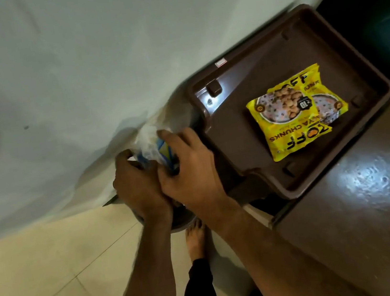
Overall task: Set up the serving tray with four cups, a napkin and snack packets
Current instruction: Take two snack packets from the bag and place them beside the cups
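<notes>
Hands working left of tray [368,88]: left hand [139,188] and right hand [192,170] gripping blurred plastic-wrapped bundle [153,141]. Risk: tray overhanging cabinet [361,212] edge, nudge tipping snack packets [292,114].

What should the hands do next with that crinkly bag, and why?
Probably lift the plastic bag over to the brown tray. Both the left hand and right hand hold it beside the tray, where only yellow snack packets lie so far.
</notes>
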`<state>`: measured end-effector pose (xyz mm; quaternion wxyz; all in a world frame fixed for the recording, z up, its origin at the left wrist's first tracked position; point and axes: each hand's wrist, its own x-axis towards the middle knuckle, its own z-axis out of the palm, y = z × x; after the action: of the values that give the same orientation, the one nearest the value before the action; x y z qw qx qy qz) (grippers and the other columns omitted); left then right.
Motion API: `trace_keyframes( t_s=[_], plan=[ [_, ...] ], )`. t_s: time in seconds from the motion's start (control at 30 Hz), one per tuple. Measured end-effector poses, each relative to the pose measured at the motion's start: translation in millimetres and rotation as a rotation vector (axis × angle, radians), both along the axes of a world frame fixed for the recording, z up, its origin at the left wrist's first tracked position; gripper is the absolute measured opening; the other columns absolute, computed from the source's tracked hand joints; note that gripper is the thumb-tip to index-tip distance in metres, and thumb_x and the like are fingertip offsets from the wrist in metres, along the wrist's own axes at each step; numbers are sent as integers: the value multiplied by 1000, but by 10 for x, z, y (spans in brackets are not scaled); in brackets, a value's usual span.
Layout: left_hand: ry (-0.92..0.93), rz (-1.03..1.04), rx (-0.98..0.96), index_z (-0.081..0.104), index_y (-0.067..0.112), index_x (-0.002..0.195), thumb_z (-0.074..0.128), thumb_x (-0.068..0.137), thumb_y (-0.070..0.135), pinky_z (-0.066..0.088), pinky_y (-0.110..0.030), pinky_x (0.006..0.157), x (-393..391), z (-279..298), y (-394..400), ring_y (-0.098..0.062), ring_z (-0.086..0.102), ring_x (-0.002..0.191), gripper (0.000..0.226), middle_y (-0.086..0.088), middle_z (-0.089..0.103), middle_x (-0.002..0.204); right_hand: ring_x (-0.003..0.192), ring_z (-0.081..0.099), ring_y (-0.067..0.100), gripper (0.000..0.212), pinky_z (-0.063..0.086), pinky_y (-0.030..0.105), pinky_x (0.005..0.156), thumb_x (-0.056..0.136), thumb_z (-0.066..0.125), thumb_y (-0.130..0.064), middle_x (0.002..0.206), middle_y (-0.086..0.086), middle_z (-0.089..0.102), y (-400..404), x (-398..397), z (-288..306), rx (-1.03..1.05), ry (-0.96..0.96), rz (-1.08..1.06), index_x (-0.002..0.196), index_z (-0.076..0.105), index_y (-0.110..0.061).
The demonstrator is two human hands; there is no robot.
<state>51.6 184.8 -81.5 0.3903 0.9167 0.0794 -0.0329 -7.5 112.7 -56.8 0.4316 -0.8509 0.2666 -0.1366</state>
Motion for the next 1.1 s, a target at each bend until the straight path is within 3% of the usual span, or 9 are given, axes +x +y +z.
trace_keyframes(
  t_s=[0.07, 0.2, 0.27, 0.43, 0.57, 0.67, 0.87, 1.0, 1.1],
  plan=[
    [82, 32, 21, 52, 13, 123, 62, 92, 13, 38, -29, 58, -9, -163, 132, -16, 56, 64, 32, 5, 61, 76, 107, 65, 26, 57, 63, 39, 93, 91, 74, -26, 129, 11, 48, 157, -14, -239, 95, 89, 30, 144, 57, -15],
    [211, -124, 26, 58, 17, 107, 58, 95, 10, 41, -29, 59, -95, -538, 307, -19, 60, 77, 14, 4, 65, 85, 115, 62, 28, 51, 56, 41, 106, 98, 67, -24, 138, 10, 39, 312, -56, -731, 224, 265, 3, 148, 55, -21],
    [279, -189, -27, 65, 12, 109, 61, 96, 8, 51, -33, 75, -144, -716, 368, -23, 67, 91, 15, 0, 70, 98, 124, 61, 31, 53, 52, 44, 111, 97, 68, -19, 143, 14, 50, 326, -65, -944, 260, 338, -41, 148, 55, -18],
    [512, -290, 1, 64, 7, 131, 69, 87, -4, 52, -30, 92, -262, -1148, 515, -30, 67, 114, 45, -14, 73, 123, 123, 64, 28, 52, 57, 42, 102, 94, 71, -13, 133, 15, 65, 411, -174, -1379, 262, 468, -138, 141, 48, -10],
    [721, -343, -13, 57, 13, 140, 67, 92, 5, 51, -37, 100, -301, -1381, 588, -31, 63, 121, 50, -12, 68, 132, 123, 60, 27, 34, 49, 22, 96, 97, 64, -8, 133, 16, 62, 450, -246, -1664, 327, 593, -66, 130, 56, -5],
    [863, -330, -83, 52, 9, 144, 65, 92, -1, 53, -46, 106, -302, -1486, 614, -35, 63, 124, 54, -17, 66, 135, 126, 60, 35, 35, 51, 34, 102, 96, 61, -6, 136, 22, 63, 447, -279, -1794, 401, 688, 12, 131, 60, -1],
    [720, -319, -44, 56, 10, 139, 48, 66, 26, 53, -42, 92, -299, -1406, 563, -32, 64, 107, 75, -10, 68, 117, 122, 64, 37, 29, 52, 42, 104, 97, 62, -8, 128, 20, 69, 476, -325, -1874, 366, 705, 133, 126, 66, -3],
    [634, -385, -18, 60, 4, 128, 45, 70, 26, 49, -37, 81, -290, -1322, 504, -25, 60, 92, 64, -5, 61, 101, 124, 63, 29, 31, 51, 34, 108, 99, 63, -11, 131, 13, 69, 466, -332, -1825, 302, 679, 214, 129, 65, -7],
    [600, -435, 10, 59, 6, 128, 48, 78, 25, 53, -38, 84, -280, -1244, 477, -26, 65, 98, 54, -11, 67, 113, 128, 60, 28, 35, 44, 32, 112, 96, 66, -12, 134, 14, 67, 410, -360, -1756, 227, 633, 220, 130, 63, -6]
  ],
)
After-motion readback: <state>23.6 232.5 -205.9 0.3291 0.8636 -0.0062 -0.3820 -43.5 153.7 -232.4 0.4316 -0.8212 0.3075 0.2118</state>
